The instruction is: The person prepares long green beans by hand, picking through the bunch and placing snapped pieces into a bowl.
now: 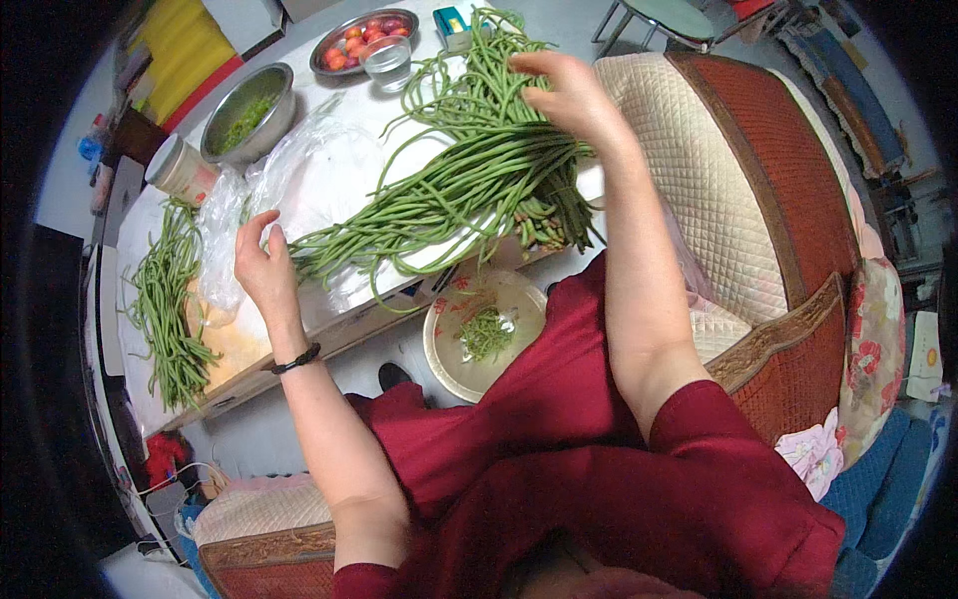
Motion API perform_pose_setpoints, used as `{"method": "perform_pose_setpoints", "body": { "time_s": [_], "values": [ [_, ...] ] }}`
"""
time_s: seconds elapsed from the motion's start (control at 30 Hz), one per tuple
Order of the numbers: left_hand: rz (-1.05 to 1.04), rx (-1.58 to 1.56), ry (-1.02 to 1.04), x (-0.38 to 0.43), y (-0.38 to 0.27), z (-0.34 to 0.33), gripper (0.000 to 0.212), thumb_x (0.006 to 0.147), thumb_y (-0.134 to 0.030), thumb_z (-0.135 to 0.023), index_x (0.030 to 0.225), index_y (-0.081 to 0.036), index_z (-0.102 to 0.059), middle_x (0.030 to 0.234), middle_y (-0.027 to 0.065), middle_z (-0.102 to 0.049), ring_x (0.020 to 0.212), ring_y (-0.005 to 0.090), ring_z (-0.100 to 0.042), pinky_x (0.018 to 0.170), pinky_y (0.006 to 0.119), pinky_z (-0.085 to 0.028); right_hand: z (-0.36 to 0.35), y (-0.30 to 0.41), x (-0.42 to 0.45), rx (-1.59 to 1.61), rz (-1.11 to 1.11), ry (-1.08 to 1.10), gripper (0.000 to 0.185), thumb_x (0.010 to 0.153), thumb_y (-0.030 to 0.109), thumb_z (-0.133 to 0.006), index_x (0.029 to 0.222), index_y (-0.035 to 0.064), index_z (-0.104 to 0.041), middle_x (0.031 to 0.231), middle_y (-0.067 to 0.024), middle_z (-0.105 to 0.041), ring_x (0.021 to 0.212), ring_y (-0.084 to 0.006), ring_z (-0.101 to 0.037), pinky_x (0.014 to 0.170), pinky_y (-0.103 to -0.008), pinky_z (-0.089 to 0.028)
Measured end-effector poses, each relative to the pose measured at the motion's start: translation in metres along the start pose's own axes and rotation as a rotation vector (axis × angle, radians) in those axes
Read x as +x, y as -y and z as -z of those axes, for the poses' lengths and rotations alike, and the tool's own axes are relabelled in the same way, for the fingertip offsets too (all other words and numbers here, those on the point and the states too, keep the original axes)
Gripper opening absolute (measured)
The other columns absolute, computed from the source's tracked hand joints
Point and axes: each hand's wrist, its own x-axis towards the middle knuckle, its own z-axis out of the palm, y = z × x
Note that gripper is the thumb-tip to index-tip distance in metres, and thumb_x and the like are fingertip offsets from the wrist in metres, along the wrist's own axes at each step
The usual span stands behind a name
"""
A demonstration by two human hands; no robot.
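Observation:
A large heap of long green yardlong beans (449, 180) lies across the white-covered table (329, 299), its cut ends bunched near the table's front edge. My left hand (263, 254) is raised with fingers apart at the left tips of this heap, holding nothing visible. Over the heap's right part, my right hand (561, 93) has its fingers spread; no bean is plainly gripped. A smaller bundle of yardlong beans (171, 307) rests at the table's left end. Crumpled clear plastic bags (224, 239) lie between the smaller bundle and the heap.
Toward the far side stand a metal bowl of chopped greens (258, 120), a lidded tub (183, 171), a tray of red fruit (352, 49), a glass of water (388, 66) and a teal box (453, 28). A basin (449, 352) with bean scraps sits below the table edge, beside a quilted sofa (703, 150).

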Motion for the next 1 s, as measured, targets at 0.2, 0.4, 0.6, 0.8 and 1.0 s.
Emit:
{"method": "perform_pose_setpoints", "body": {
  "time_s": [0.2,0.4,0.6,0.8,1.0],
  "values": [
    [-0.045,-0.060,0.046,-0.003,-0.028,-0.025,0.016,0.081,-0.004,-0.056,0.093,-0.004,-0.066,0.093,0.0117,-0.065,0.088,0.0270,-0.062,0.081,0.034,-0.046,0.054,-0.054,-0.037,-0.262,-0.420,0.018,0.029,0.069,0.011,-0.063,0.097,0.0068,-0.070,0.098,-0.0176,-0.067,0.093,-0.0318,-0.064,0.084,-0.0390,-0.049],
    [-0.142,-0.171,0.123,-0.011,-0.076,-0.060,0.013,0.081,-0.002,-0.056,0.090,-0.001,-0.065,0.090,0.0129,-0.065,0.086,0.0267,-0.063,0.078,0.033,-0.047,0.041,-0.051,-0.045,-0.229,-0.085,0.320,0.049,0.062,0.002,-0.063,0.110,0.0091,-0.063,0.113,-0.0092,-0.061,0.111,-0.0271,-0.053,0.097,-0.0371,-0.040],
    [-0.127,-0.209,0.137,-0.009,-0.076,-0.077,0.012,0.081,-0.002,-0.057,0.090,0.000,-0.065,0.088,0.0135,-0.066,0.082,0.0255,-0.065,0.075,0.033,-0.049,0.012,-0.037,-0.049,-0.371,-0.123,0.429,0.063,0.064,0.006,-0.065,0.124,0.0206,-0.056,0.121,-0.0043,-0.056,0.120,-0.0231,-0.047,0.098,-0.0449,-0.031],
    [0.000,-0.305,0.154,-0.010,-0.067,-0.083,0.012,0.081,-0.003,-0.058,0.089,-0.001,-0.066,0.088,0.0115,-0.067,0.081,0.0217,-0.066,0.075,0.032,-0.050,0.000,-0.038,-0.044,-0.391,-0.078,0.381,0.059,0.060,0.008,-0.070,0.118,0.0169,-0.060,0.113,-0.0043,-0.062,0.115,-0.0225,-0.052,0.105,-0.0504,-0.024],
    [0.453,-0.841,0.277,-0.001,-0.051,-0.066,0.015,0.088,-0.005,-0.057,0.101,0.002,-0.062,0.098,0.0111,-0.066,0.086,0.0162,-0.064,0.073,0.024,-0.051,0.014,-0.036,-0.035,-0.262,-0.061,0.348,0.059,0.061,0.026,-0.065,0.118,0.0116,-0.060,0.102,-0.0145,-0.066,0.096,-0.0300,-0.062,0.105,-0.0481,-0.029]
  ]
}}
